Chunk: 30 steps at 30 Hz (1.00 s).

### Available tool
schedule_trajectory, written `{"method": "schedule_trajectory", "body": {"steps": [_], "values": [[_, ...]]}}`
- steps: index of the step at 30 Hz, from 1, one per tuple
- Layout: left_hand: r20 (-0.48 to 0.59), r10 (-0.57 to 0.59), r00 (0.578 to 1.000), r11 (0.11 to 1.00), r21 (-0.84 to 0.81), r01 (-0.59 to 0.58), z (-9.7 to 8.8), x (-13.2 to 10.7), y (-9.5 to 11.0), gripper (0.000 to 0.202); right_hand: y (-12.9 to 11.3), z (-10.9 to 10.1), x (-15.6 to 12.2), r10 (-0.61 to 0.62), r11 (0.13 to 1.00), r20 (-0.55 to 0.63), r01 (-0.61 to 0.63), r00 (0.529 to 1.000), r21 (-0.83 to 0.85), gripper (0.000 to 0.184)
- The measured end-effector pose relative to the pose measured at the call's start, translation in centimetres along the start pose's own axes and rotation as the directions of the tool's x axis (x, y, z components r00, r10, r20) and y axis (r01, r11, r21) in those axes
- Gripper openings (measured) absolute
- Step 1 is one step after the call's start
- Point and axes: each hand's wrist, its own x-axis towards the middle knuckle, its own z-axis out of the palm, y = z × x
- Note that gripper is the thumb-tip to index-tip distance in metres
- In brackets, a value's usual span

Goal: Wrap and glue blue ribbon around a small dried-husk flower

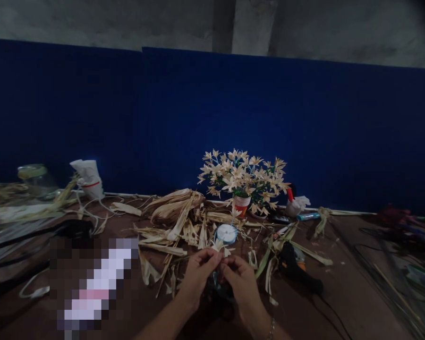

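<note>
My left hand (197, 274) and my right hand (241, 279) meet low in the middle of the view, fingers pinched together around a small pale husk flower (219, 246) on a thin stem. Both hands are closed on it. Just beyond the fingertips lies a white spool of thin wire or ribbon (226, 233). A heap of dried corn husks (179, 215) spreads across the brown table (340, 293) behind the hands. What lies dark beneath my wrists is too dim to make out.
A bouquet of husk flowers (242, 177) stands in a red-and-white cup (241, 204) against a blue wall panel (233, 118). A black glue gun (299, 269) with its cord lies right of my hands. A glass jar (35, 179) and a paper cone (88, 177) stand far left.
</note>
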Motion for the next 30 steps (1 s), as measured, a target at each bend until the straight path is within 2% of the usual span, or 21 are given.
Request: {"method": "schedule_trajectory", "body": {"steps": [6,9,11,14,17,19,25,28,30], "values": [[-0.059,0.082,0.995,0.988,0.136,-0.073,-0.2,0.3,0.0,0.025,-0.4,0.0,0.0,-0.062,0.996,0.018,0.063,0.998,-0.06,0.013],[-0.088,0.03,0.996,0.994,0.105,-0.021,-0.5,0.5,-0.1,0.027,-1.0,-0.1,-0.2,-0.119,0.991,-0.003,0.119,0.993,-0.054,0.016],[-0.055,-0.011,0.998,0.997,0.071,0.015,-0.6,0.6,-0.2,0.028,-1.3,-0.2,-0.2,-0.109,0.994,-0.01,0.109,0.994,-0.028,0.022],[0.014,-0.043,0.999,0.997,0.061,0.042,-0.7,0.6,-0.4,0.027,-1.5,-0.2,-0.1,-0.029,0.999,0.03,0.028,0.999,0.021,0.029],[0.062,-0.09,0.994,0.994,0.071,0.086,-0.7,0.7,-0.6,0.027,-1.5,-0.2,0.1,0.023,0.998,0.081,-0.028,0.996,0.057,0.027],[0.085,-0.11,0.99,0.993,0.041,0.107,-0.8,0.8,-0.7,0.026,-1.5,-0.2,0.1,0.016,0.998,0.084,-0.02,0.996,0.052,0.026],[0.077,-0.117,0.99,0.991,-0.062,0.122,-1.1,1.2,-0.3,0.022,-1.9,-1.0,0.8,-0.042,0.992,0.034,0.046,0.999,-0.115,0.026],[0.06,-0.127,0.99,0.985,-0.109,0.133,-1.2,1.2,0.1,0.02,-3.5,-2.4,1.5,-0.074,0.974,0.064,0.086,0.995,-0.21,0.024],[0.047,-0.13,0.99,0.982,-0.131,0.135,-1.3,1.2,0.4,0.019,-5.2,-3.6,2.0,-0.079,0.948,0.034,0.086,0.996,-0.307,0.019]]}}
